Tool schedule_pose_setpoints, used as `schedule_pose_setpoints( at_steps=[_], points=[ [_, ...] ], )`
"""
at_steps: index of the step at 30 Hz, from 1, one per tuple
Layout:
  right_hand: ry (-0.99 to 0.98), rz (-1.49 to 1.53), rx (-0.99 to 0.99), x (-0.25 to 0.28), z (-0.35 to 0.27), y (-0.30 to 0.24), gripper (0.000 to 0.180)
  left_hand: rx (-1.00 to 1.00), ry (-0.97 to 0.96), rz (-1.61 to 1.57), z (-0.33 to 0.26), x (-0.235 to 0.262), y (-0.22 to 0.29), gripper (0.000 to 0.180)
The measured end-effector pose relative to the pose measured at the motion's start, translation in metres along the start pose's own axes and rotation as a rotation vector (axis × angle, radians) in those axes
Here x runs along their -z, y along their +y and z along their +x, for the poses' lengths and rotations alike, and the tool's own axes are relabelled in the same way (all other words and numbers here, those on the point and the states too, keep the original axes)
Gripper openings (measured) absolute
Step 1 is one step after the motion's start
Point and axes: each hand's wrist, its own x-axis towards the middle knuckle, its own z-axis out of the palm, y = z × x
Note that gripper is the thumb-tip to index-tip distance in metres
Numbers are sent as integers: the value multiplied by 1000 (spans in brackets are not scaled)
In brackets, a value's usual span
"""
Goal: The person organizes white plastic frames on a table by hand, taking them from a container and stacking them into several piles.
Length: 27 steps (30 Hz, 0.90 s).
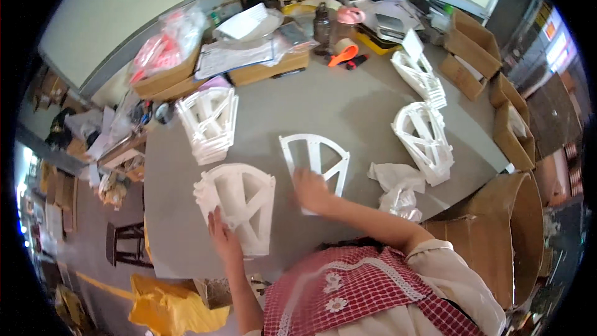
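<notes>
A stack of white fan-shaped plastic frames lies at the near left of the table. Against its lower left edge rests my left hand, open, with the fingers extended. To the right of the stack, a single white fan-shaped frame lies flat, its curved rim away from me. My right hand is over its narrow lower part, the fingers curled and slightly blurred. What those fingers hold, if anything, is hidden. More such frames stand in a pile at the far left.
Other white frame piles line the right side, beside a crumpled plastic bag. Cardboard boxes edge the table at right, a large carton nearer. Papers, an orange-handled tape roll and a dark bottle sit at the back.
</notes>
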Motion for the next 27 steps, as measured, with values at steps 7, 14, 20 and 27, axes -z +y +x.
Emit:
schedule_pose_setpoints(
  at_steps=[7,14,20,27],
  points=[
    [67,293,9,64,1,-2,34,52,78,-37,-4,0,-6,44],
    [444,425,-122,166,-5,95,32,-25,58,0,0,-2,-16,42],
    [474,1002,-415,188,-51,184,29,-58,68,-156,-2,-7,-33,42],
    [601,1058,-727,179,-91,309,26,-60,62,-73,4,-9,-52,45]
  ],
)
